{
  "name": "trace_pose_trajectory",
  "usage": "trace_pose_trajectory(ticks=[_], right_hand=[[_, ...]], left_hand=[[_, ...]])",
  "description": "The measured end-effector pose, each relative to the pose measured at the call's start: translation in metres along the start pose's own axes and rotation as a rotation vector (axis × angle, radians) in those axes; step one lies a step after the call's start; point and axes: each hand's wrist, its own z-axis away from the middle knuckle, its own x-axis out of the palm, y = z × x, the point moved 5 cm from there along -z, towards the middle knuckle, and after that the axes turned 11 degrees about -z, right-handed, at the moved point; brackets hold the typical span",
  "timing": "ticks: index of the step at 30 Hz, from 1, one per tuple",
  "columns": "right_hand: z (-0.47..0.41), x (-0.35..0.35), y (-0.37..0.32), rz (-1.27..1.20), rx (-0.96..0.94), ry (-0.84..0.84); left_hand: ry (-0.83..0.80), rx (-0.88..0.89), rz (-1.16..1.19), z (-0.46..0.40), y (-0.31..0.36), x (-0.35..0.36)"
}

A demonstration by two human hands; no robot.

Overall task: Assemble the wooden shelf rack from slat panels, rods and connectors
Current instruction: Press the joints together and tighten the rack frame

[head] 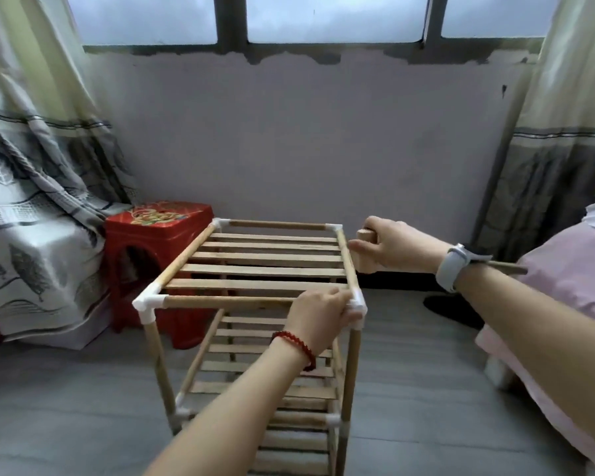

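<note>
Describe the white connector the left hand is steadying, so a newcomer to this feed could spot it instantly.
Start at the wooden rack standing mid-floor before the red stool. On its top slat shelf, go to the near right corner: the white connector sits there. Unlike the other three top corners, it has the left hand gripping the rail against it.

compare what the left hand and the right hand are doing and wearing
The left hand grips the near front rod of the rack's top shelf beside the near right connector; the right hand is curled round a short wooden piece just outside the rack's right side rod. The left wrist wears a red bead bracelet; the right wrist wears a grey watch. Both are curled round wood at top shelf height.
</note>
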Motion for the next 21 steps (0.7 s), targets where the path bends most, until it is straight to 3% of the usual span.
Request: trace_pose_trajectory(ticks=[2, 5, 6, 7, 9, 10, 12, 15, 16, 19, 21], right_hand=[[-0.004, -0.041, -0.015, 0.037, 0.0, 0.109], [0.023, -0.062, -0.028, -0.36, -0.181, 0.648], [0.04, -0.044, -0.027, -0.328, -0.178, 0.7], [0.053, -0.013, -0.025, -0.201, -0.129, 0.607], [0.065, 0.04, -0.007, 0.117, 0.031, 0.169], [0.061, 0.038, -0.001, 0.169, 0.037, 0.097], [0.042, -0.001, -0.002, 0.013, 0.025, 0.181], [0.045, -0.038, -0.012, -0.41, -0.147, 0.637], [0.054, -0.022, -0.012, -0.393, -0.12, 0.623], [0.078, 0.048, -0.009, 0.008, 0.013, 0.186], [0.061, 0.028, -0.005, 0.103, -0.003, 0.189]], left_hand=[[-0.04, -0.004, -0.069, -0.009, -0.007, 0.006], [-0.025, -0.082, -0.206, 0.003, -0.029, 0.013], [0.009, -0.09, -0.22, 0.008, -0.033, 0.014], [0.035, -0.089, -0.216, 0.012, -0.034, 0.015], [0.054, -0.087, -0.183, 0.018, -0.03, 0.016], [0.055, -0.085, -0.176, 0.019, -0.029, 0.016], [0.053, -0.096, -0.166, 0.019, -0.03, 0.016], [0.042, -0.106, -0.148, 0.016, -0.029, 0.017], [0.034, -0.109, -0.147, 0.015, -0.029, 0.017], [0.039, -0.115, -0.147, 0.017, -0.032, 0.017], [0.047, -0.117, -0.144, 0.019, -0.034, 0.016]])
